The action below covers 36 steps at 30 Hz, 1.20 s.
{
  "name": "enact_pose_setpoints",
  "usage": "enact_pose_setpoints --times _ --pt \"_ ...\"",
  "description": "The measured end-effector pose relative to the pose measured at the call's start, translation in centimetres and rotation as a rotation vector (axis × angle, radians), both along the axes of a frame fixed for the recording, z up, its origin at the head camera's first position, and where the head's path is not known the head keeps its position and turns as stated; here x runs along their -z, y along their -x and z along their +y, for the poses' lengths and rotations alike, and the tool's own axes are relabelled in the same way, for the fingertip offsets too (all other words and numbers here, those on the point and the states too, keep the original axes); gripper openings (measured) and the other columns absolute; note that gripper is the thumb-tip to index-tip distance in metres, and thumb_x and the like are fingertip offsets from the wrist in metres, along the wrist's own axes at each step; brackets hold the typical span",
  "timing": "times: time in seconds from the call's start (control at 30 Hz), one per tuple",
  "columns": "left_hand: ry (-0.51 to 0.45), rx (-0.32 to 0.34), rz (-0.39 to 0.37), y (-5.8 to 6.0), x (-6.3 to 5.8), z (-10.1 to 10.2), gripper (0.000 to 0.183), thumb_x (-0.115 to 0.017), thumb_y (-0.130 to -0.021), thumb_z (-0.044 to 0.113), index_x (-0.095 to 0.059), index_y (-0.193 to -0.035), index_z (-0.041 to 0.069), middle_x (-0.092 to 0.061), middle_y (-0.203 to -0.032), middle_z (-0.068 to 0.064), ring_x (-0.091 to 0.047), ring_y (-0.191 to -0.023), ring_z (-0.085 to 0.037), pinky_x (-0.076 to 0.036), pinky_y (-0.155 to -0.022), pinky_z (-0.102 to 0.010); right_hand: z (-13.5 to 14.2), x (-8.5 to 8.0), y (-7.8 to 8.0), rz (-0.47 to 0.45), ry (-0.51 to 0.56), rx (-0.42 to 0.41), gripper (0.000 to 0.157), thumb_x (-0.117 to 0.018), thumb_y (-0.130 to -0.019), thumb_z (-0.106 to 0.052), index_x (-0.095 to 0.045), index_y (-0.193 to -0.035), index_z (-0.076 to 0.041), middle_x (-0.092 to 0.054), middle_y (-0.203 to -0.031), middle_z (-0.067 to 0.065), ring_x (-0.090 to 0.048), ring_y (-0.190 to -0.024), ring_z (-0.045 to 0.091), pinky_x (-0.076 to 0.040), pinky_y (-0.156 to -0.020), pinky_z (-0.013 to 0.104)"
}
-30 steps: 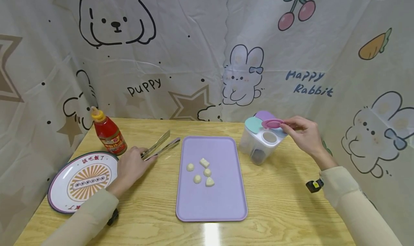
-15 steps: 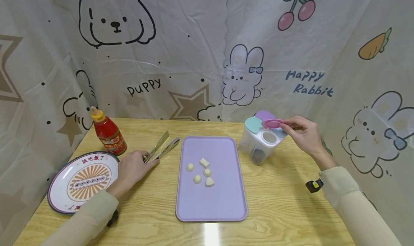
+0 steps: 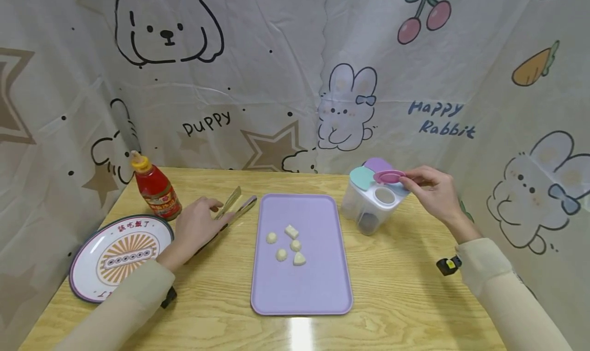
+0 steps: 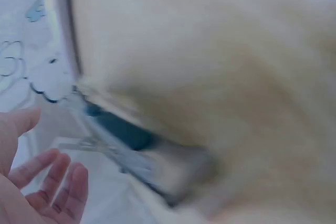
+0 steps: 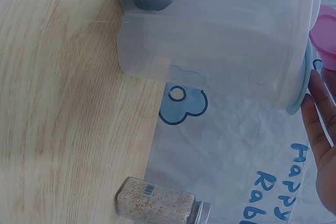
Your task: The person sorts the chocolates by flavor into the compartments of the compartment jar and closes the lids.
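Observation:
My left hand (image 3: pixel 198 225) hovers over metal tongs (image 3: pixel 246 206) on the table's left side. In the left wrist view its fingers (image 4: pixel 52 179) are loosely spread and hold nothing, apart from the blurred tongs (image 4: pixel 128 132). At the right, my right hand (image 3: pixel 430 191) pinches a pink lid (image 3: pixel 388 177) between thumb and fingers. That lid stands raised on a clear divided storage container (image 3: pixel 350 202), showing a round opening in front of it. Mint, purple and blue lids cover the other compartments. In the right wrist view, fingertips lie right at the container's (image 5: pixel 210 51) top edge.
A lilac tray (image 3: pixel 301 294) with several small pale pieces (image 3: pixel 295 245) lies in the middle. A red sauce bottle (image 3: pixel 156 189) and an oval plate (image 3: pixel 92 269) stand at left. A glass jar (image 5: pixel 157 203) stands beyond the container; a printed curtain (image 3: pixel 276 48) hangs behind.
My left hand has let go of the tongs and lifted slightly, up and to the right; the tongs lie beneath it. My right hand and the pink lid have stayed put.

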<state>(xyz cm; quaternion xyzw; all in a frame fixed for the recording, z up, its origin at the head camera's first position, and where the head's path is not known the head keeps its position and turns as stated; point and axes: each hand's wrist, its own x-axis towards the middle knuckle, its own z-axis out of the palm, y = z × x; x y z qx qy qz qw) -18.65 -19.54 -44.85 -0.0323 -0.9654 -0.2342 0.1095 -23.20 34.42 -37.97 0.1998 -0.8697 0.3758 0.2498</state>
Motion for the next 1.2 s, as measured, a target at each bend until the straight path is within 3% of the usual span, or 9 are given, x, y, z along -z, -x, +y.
enact_pose_setpoints --times 0.17,0.5,0.63,0.9,1.2 --pt "-0.028 0.057 0.039 1.1 -2.1 3.0 0.045 -0.076 -0.093 0.05 -0.08 -0.113 0.009 -0.078 -0.107 -0.012 -0.073 -0.09 -0.029 -0.055 -0.069 -0.044 0.2 0.0 0.0 0.003 0.01 -0.007 0.013 -0.078 -0.09 0.005 -0.079 -0.102 -0.001 -0.065 -0.095 -0.035 -0.063 -0.081 -0.012 -0.05 -0.075 0.004" --pt "-0.085 0.216 0.159 3.2 -4.8 11.4 0.036 -0.076 -0.094 0.046 -0.081 -0.11 0.015 -0.081 -0.107 -0.004 -0.074 -0.083 -0.02 -0.052 -0.065 -0.032 0.4 0.0 0.0 -0.002 0.005 0.007 0.015 -0.08 -0.089 0.004 -0.08 -0.102 -0.003 -0.066 -0.096 -0.033 -0.062 -0.081 -0.013 -0.049 -0.075 0.003" --pt "-0.077 0.275 0.196 3.9 -5.6 15.1 0.032 -0.075 -0.096 0.044 -0.081 -0.111 0.016 -0.079 -0.103 -0.002 -0.068 -0.074 -0.016 -0.045 -0.059 -0.025 0.3 0.1 -0.2 0.004 -0.007 0.007 0.015 -0.08 -0.088 0.003 -0.08 -0.102 -0.004 -0.066 -0.097 -0.031 -0.061 -0.083 -0.012 -0.049 -0.076 0.003" --pt "-0.117 0.404 0.197 4.5 -6.7 21.4 0.029 -0.072 -0.099 0.041 -0.081 -0.114 0.018 -0.08 -0.111 0.001 -0.069 -0.076 -0.014 -0.039 -0.052 -0.017 0.1 0.3 -0.6 0.017 -0.015 -0.009 0.016 -0.081 -0.087 0.005 -0.081 -0.101 -0.004 -0.067 -0.098 -0.028 -0.061 -0.085 -0.013 -0.05 -0.077 0.003" --pt "-0.166 0.587 0.151 5.3 -7.4 26.3 0.024 -0.069 -0.101 0.038 -0.078 -0.115 0.02 -0.075 -0.118 0.003 -0.072 -0.105 -0.016 -0.052 -0.076 -0.02 0.0 0.3 -0.8 0.054 -0.021 -0.03 0.018 -0.082 -0.084 0.008 -0.082 -0.098 -0.003 -0.072 -0.095 -0.014 -0.061 -0.086 -0.012 -0.05 -0.077 0.004"
